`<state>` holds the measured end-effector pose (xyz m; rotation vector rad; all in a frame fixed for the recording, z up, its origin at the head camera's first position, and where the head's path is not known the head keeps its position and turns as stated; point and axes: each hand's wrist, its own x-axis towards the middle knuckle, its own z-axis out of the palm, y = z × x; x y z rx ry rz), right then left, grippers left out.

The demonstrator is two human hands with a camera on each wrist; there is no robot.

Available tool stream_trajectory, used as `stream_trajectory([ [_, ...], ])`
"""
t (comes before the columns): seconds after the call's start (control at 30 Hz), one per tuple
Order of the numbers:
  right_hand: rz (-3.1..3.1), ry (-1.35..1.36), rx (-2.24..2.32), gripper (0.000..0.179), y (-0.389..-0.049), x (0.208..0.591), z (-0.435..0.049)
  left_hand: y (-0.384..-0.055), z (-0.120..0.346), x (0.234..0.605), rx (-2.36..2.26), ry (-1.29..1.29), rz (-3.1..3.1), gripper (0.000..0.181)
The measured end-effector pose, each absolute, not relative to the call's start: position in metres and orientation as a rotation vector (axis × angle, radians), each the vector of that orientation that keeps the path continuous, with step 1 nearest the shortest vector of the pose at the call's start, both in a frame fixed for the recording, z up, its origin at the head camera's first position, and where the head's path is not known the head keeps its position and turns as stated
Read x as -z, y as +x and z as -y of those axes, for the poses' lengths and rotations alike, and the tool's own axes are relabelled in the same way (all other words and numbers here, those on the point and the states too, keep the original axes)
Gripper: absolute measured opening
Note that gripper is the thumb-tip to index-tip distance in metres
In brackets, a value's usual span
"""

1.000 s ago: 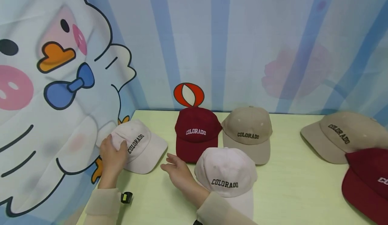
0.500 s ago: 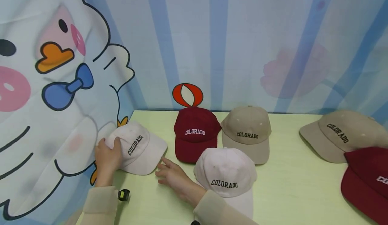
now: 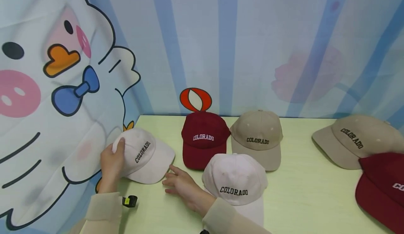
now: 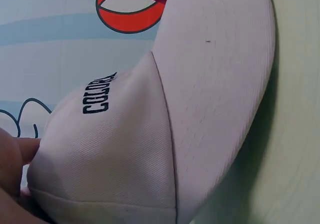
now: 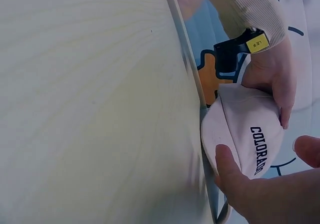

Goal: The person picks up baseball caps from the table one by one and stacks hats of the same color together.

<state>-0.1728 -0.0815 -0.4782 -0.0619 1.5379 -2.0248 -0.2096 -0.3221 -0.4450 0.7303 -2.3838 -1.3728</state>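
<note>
A white baseball cap (image 3: 143,155) lettered COLORADO sits at the table's left end, its brim angled toward the lower right. My left hand (image 3: 112,164) grips the back of its crown, thumb on top and the other fingers partly hidden behind. In the left wrist view, a finger (image 4: 29,148) shows at the crown's rear, and the cap's brim (image 4: 215,84) spreads to the right. My right hand (image 3: 186,188) is at the brim's front edge, fingers loosely extended and holding nothing. Seen from the right wrist, its thumb (image 5: 227,166) overlaps the brim.
Right of this cap stand a dark red cap (image 3: 204,139) and a beige cap (image 3: 257,139), with another white cap (image 3: 235,179) in front. A second beige cap (image 3: 363,141) and red cap (image 3: 383,188) overlap farther right. A printed duck backdrop (image 3: 195,45) borders the table (image 3: 303,199).
My left hand has shifted slightly down and left, and its hold on the cap's back has changed. The cap has moved slightly toward me. My right hand has come left to the brim.
</note>
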Motion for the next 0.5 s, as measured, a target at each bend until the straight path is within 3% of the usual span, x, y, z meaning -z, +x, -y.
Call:
stream_trajectory([
  [0.5,-1.558,-0.081,2.016,0.074,-0.170,0.473,0.072,-0.206,0.305,0.430,1.340,0.689,2.302,0.071],
])
